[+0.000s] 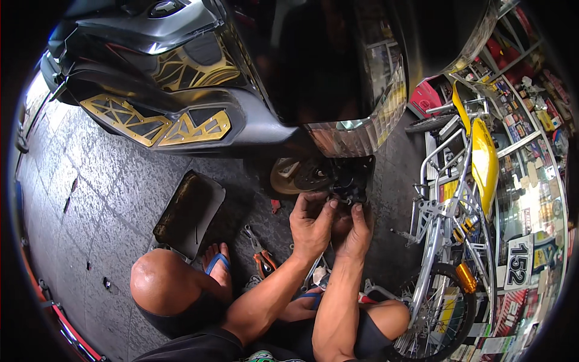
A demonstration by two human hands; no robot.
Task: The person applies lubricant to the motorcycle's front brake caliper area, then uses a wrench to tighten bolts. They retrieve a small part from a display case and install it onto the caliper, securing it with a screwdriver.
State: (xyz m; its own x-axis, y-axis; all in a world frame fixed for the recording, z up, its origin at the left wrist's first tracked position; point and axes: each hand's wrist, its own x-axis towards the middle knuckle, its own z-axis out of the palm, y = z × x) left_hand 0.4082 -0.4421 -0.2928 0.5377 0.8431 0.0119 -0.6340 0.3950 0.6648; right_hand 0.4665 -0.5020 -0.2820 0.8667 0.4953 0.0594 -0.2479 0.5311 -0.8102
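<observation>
Under the front end of a dark scooter, both my hands meet at a black mechanical part beside a gold-coloured disc-like part. My left hand is closed, its thumb and fingers pressed together at the black part's lower edge. Close beside it, my right hand has its thumb raised against the same edge and its fingers curled behind. Anything small between the fingertips is too dark and hidden to name. Orange-handled pliers lie on the floor below my left hand.
A shallow metal tray sits on the grey tiled floor, left of the pliers. To my right stands a small silver bike frame with yellow panels, before a glass display case full of packages. My knees and sandalled feet are close below.
</observation>
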